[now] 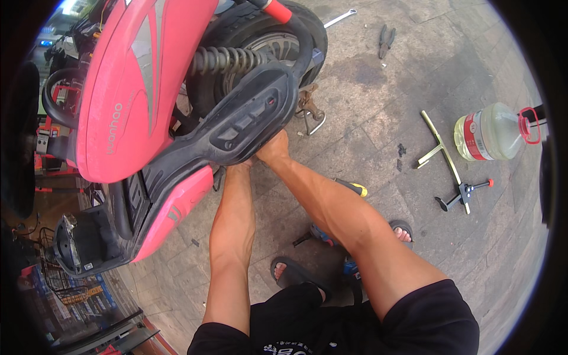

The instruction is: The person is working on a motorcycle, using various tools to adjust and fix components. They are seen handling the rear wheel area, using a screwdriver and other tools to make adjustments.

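Observation:
A pink scooter (pixel 118 118) with black plastic parts stands in front of me. Both my arms reach to a long black plastic side piece (pixel 242 127) that runs beside its rear wheel (pixel 310 35). My left hand (pixel 239 167) is at the lower edge of this piece, mostly hidden beneath it. Just to its right, my right hand (pixel 274 148) goes under the same edge, with the back of the hand showing. The plastic covers the fingers of both hands, so whether they grip anything does not show. Behind the piece, a coil spring shock absorber (pixel 228 60) is visible.
On the paving lie pliers (pixel 387 41), a wrench (pixel 341 18), a yellow-and-black tool (pixel 351 187) and a pale metal bar clamp (pixel 447 155). A large clear jug (pixel 491 133) of yellowish liquid stands at right. A blue power tool (pixel 322 234), partly hidden, is near my feet.

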Tool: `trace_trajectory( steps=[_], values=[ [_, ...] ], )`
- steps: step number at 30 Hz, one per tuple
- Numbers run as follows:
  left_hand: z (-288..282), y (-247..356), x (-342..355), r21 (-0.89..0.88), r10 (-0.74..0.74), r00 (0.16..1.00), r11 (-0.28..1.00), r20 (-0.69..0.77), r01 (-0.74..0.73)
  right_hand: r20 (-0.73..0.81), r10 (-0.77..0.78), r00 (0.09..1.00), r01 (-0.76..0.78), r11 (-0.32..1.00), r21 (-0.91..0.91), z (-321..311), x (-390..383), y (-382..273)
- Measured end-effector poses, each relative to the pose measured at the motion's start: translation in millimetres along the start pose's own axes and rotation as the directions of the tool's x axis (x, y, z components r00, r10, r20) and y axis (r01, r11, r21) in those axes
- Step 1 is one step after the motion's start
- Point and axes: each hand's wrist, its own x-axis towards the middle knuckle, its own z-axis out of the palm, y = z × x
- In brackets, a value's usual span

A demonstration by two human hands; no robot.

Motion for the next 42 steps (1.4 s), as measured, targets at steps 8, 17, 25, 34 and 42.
trace_trajectory(
  steps=[8, 17, 25, 34, 42],
  values=[
    [-1.1, -6.0, 4.6, -0.029, 0.004, 1.000, 1.000, -0.030, -0.005, 0.022, 0.008, 1.000, -0.008, 0.999, -0.032, -2.1, 0.6, -2.9],
    [-8.0, -7.7, 9.1, 0.010, 0.050, 0.998, 0.999, -0.041, -0.050, 0.043, 0.000, 0.999, 0.004, 0.997, -0.074, -0.2, 3.4, 0.5],
    [14.8, -3.8, -7.2, 0.034, -0.031, 0.999, 0.999, 0.007, 0.031, 0.022, -0.016, 1.000, 0.017, 0.998, -0.064, -2.8, 1.3, -2.7],
    [21.4, -1.3, -11.3, -0.021, 0.022, 0.997, 1.000, 0.079, -0.020, -0.020, -0.074, 0.997, 0.074, 0.997, 0.002, -0.9, 1.7, 0.6],
    [23.6, -4.2, -14.3, -0.023, 0.001, 0.999, 1.000, 0.052, 0.000, -0.076, -0.107, 0.991, 0.110, 0.993, 0.039, 4.6, 1.8, 9.1]
  ],
)
